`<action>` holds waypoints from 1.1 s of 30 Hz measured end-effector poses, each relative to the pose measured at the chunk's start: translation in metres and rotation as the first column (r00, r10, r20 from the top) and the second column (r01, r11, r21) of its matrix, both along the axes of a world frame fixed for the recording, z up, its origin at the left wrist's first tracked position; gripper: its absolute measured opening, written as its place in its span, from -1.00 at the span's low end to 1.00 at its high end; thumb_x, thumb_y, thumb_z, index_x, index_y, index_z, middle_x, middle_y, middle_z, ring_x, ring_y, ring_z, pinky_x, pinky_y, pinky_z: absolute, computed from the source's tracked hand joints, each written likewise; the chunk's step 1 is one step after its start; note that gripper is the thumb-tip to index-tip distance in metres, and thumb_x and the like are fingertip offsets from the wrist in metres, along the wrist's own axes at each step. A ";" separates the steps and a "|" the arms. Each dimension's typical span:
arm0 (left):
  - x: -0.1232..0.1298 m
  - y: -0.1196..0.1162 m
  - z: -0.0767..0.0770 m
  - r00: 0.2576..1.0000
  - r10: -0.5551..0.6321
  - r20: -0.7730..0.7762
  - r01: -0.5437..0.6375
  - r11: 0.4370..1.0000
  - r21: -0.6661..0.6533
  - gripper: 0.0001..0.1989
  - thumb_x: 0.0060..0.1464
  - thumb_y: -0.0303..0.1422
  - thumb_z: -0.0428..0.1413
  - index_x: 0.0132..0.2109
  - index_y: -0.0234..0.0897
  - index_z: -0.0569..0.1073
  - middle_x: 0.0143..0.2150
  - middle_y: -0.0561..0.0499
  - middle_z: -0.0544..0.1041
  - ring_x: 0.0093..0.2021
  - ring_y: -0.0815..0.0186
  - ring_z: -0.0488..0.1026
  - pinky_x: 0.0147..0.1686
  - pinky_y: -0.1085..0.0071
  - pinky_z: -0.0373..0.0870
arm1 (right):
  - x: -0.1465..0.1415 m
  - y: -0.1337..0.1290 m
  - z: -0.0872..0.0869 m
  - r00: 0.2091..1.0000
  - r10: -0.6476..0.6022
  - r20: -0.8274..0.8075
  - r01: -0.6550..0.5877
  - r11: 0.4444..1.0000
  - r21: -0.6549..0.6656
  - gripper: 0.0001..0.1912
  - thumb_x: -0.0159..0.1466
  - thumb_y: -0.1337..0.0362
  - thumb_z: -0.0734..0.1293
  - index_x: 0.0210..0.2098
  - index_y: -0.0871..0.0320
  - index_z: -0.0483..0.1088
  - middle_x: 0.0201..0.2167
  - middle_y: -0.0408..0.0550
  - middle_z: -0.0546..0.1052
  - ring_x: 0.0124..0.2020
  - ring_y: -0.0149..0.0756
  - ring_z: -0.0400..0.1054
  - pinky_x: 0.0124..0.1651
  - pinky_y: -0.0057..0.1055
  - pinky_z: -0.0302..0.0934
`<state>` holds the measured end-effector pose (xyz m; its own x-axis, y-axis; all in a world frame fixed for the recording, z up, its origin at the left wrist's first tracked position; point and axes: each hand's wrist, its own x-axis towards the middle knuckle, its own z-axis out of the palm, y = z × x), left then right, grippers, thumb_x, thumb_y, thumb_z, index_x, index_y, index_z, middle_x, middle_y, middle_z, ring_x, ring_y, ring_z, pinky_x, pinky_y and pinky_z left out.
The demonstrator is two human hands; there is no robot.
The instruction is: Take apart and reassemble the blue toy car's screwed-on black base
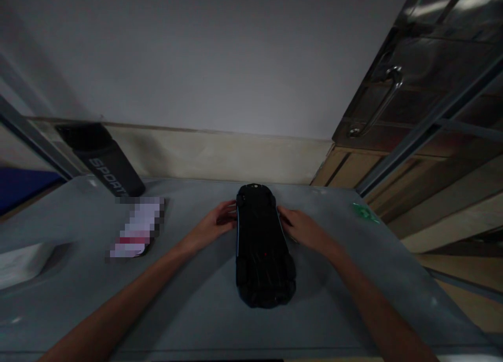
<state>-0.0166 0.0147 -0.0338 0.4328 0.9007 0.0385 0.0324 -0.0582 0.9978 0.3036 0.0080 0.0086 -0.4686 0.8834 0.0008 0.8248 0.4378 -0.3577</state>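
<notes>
A black toy car (261, 247) lies at the middle of the grey table (188, 299), its dark underside with wheels facing up. A small red dot shows on it. My left hand (216, 223) is at the car's left side near its far end, fingers curved against the edge. On the opposite side my right hand (302, 227) touches the right edge, with its fingertips partly hidden by the car. A thin object, too small to make out, shows beneath my right hand.
At the back left stands a dark bottle (112, 165) marked SPORT, with a blurred-out flat item (137, 228) before it. A white object (23, 265) sits at the far left. Green plastic (364, 212) lies at the right, near a metal frame bar (416, 142). A wall (220, 63) rises behind.
</notes>
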 end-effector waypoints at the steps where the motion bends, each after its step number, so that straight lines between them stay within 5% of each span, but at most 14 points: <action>1: 0.000 0.000 -0.001 1.000 0.009 0.001 -0.009 1.000 0.004 -0.31 0.14 -0.36 0.32 0.38 -0.24 0.38 0.30 -0.25 0.61 0.25 0.02 0.59 0.29 0.10 0.47 | 0.002 0.000 0.003 1.000 0.021 -0.023 -0.022 0.999 -0.032 -0.78 0.53 0.32 0.20 0.01 0.08 0.47 -0.15 0.07 0.68 -0.14 -0.11 0.59 -0.06 -0.29 0.34; 8: 0.002 -0.001 0.000 0.999 -0.017 -0.047 0.019 0.999 0.042 -0.30 0.16 -0.36 0.33 0.41 -0.22 0.37 0.25 -0.23 0.65 0.20 0.03 0.64 0.23 0.10 0.52 | 0.004 -0.006 0.006 0.998 -0.003 -0.064 -0.001 0.997 -0.076 -0.78 0.35 0.43 0.33 -0.04 0.09 0.44 -0.15 0.02 0.66 -0.15 -0.15 0.55 -0.10 -0.31 0.30; 14: 0.004 -0.002 0.004 0.986 0.070 -0.155 -0.054 0.993 0.102 -0.31 0.15 -0.37 0.27 0.42 -0.25 0.39 0.28 -0.25 0.61 0.08 0.08 0.69 0.10 0.23 0.57 | -0.002 -0.009 0.011 0.995 -0.095 0.022 0.096 0.994 -0.050 -0.59 0.44 0.36 0.32 0.26 0.13 0.34 -0.24 -0.04 0.65 -0.24 -0.18 0.54 -0.22 -0.35 0.20; 20: 0.007 -0.007 0.017 0.935 0.128 -0.330 -0.053 0.973 0.226 -0.37 0.20 -0.33 0.18 0.40 -0.28 0.42 0.05 -0.17 0.67 -0.18 0.17 0.67 -0.08 0.28 0.59 | -0.008 -0.009 0.013 0.988 -0.127 0.087 0.131 0.990 -0.042 -0.74 0.44 0.37 0.33 0.11 0.17 0.41 -0.12 0.10 0.68 -0.13 -0.09 0.57 -0.19 -0.32 0.17; 33: 0.010 -0.008 0.023 0.891 0.171 -0.420 -0.059 0.962 0.266 -0.46 0.20 -0.31 0.14 0.31 -0.28 0.44 -0.07 -0.13 0.67 -0.24 0.19 0.62 -0.15 0.36 0.53 | -0.012 -0.009 0.009 0.983 -0.143 0.114 0.146 0.989 -0.018 -0.74 0.47 0.35 0.32 0.14 0.12 0.39 -0.09 0.09 0.68 -0.12 -0.13 0.57 -0.19 -0.34 0.17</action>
